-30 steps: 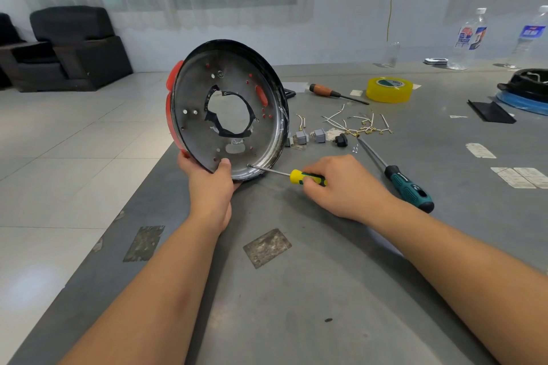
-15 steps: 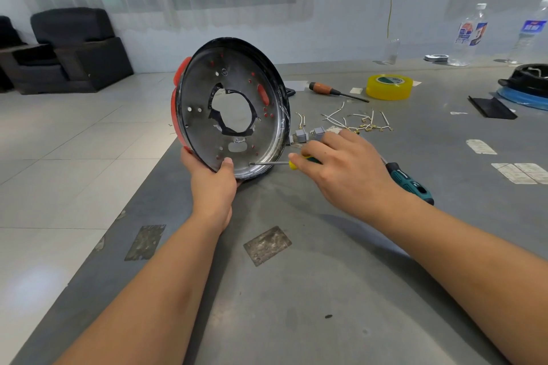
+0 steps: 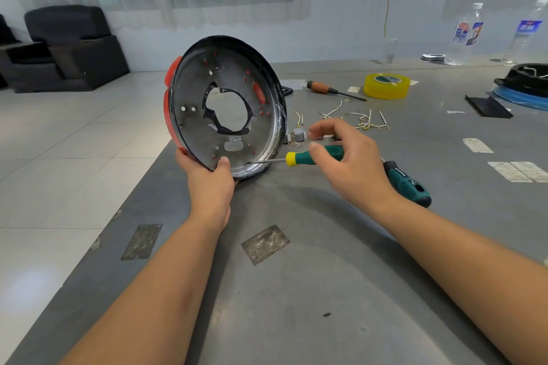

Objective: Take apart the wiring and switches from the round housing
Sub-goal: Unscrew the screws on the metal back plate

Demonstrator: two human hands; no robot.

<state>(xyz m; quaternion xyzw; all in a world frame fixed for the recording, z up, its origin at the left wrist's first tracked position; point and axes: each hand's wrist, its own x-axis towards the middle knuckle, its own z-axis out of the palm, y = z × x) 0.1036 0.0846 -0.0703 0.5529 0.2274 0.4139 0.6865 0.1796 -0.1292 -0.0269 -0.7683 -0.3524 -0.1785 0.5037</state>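
Observation:
The round housing (image 3: 195, 115), a grey metal dish with a black rim, red outer parts and a ragged centre hole, stands tilted on its edge at the table's left side. My left hand (image 3: 209, 178) grips its lower rim, thumb inside the dish. My right hand (image 3: 350, 157) holds a small green-and-yellow screwdriver (image 3: 299, 157) by the handle; its tip touches the lower inside of the dish. Small grey switches (image 3: 299, 135) lie just right of the housing. Loose white wires with brass ends (image 3: 364, 120) are scattered behind my right hand.
A larger teal screwdriver (image 3: 406, 184) lies right of my right wrist. Further back are an orange-handled screwdriver (image 3: 323, 88), a yellow tape roll (image 3: 387, 85), a black plate (image 3: 486, 107), a black-and-blue housing (image 3: 525, 80) and two water bottles (image 3: 465, 35). The table edge (image 3: 139, 187) runs along my left.
My right hand lifted the small screwdriver off the table and slid back along its handle, bringing the tip against the lower inside of the dish. My left hand keeps the housing tilted upright.

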